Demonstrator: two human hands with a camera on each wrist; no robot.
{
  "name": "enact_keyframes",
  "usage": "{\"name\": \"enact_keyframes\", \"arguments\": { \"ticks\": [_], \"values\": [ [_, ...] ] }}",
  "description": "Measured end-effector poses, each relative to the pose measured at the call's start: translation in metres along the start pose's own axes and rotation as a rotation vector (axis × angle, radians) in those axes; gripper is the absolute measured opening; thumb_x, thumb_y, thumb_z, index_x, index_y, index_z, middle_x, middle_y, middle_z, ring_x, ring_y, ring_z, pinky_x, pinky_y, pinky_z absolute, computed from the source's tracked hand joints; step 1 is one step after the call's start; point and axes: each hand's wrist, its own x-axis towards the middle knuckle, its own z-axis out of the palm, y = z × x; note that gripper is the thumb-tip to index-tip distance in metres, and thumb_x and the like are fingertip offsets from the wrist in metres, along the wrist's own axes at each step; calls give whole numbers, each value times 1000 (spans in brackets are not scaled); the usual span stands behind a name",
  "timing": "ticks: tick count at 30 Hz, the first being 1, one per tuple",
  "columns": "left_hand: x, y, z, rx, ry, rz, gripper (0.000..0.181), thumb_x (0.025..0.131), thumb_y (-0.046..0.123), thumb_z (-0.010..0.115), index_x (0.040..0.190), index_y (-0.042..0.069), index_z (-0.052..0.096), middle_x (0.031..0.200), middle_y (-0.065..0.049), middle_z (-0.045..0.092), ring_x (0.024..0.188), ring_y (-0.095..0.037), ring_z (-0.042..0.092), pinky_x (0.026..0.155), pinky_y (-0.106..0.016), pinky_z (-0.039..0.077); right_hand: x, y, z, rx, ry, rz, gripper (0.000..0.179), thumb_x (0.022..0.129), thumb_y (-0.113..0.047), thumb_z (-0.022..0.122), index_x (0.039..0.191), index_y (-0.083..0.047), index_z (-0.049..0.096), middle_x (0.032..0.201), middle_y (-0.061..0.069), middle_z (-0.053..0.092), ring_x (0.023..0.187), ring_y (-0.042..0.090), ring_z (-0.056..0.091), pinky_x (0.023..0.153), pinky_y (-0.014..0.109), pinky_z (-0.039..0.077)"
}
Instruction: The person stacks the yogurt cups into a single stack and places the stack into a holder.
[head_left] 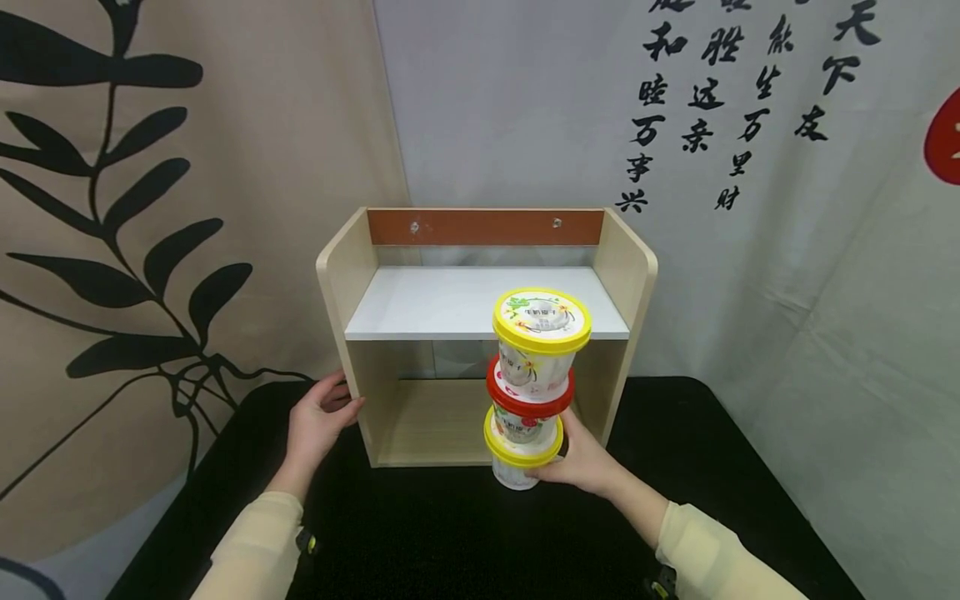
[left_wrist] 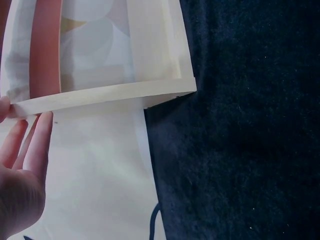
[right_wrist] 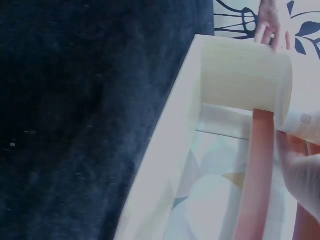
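Note:
A stack of three lidded tubs stands before the small wooden shelf [head_left: 480, 304]. The top tub [head_left: 537, 367] has a yellow lid, the middle tub [head_left: 519, 427] a red lid, and the bottom tub [head_left: 513, 476] another yellow one. My right hand [head_left: 581, 458] grips the bottom tub from the right, some of its fingers hidden behind the stack. In the right wrist view, only a pale tub's base and side [right_wrist: 300, 117] show at the edge. My left hand [head_left: 317, 425] touches the shelf's left side panel near its front edge, fingers fairly straight along the outer face.
The shelf has a white upper board [head_left: 435, 300], a wooden bottom board [head_left: 431, 425] and a brown back rail [head_left: 487, 227]. It stands on a black-covered table [head_left: 420, 542]. Behind hang printed cloths, one with a dark plant [head_left: 97, 279], another with black writing [head_left: 705, 92].

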Motion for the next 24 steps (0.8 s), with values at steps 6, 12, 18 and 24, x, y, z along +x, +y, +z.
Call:
{"name": "enact_keyframes", "arguments": {
  "ticks": [6,12,18,24],
  "values": [
    [0,0,0,-8,-5,-2,59,93,11,69,147,11,45,131,-25,58,115,-40,60,77,-28,58,10,-14,-2,-33,20,-29,86,77,-9,82,145,-16,30,140,12,47,129,38,45,104,65,35],
    [1,0,1,9,4,-2,59,93,10,69,147,11,45,130,-24,59,113,-40,61,77,-27,58,20,-28,-6,-49,38,-20,85,76,-8,82,144,-14,31,138,14,49,127,37,48,101,60,41],
    [1,0,1,29,11,7,60,92,9,70,146,10,46,130,-24,58,111,-41,62,76,-26,58,30,-45,-12,-67,40,-14,85,77,-7,81,145,-10,30,138,16,48,126,38,48,99,57,44],
    [1,-1,1,26,10,6,61,91,8,70,147,12,46,132,-24,57,112,-41,61,75,-26,58,39,-64,-20,-129,64,-23,83,78,-12,82,144,-11,32,139,14,48,127,36,48,102,58,41]
  ]
}}
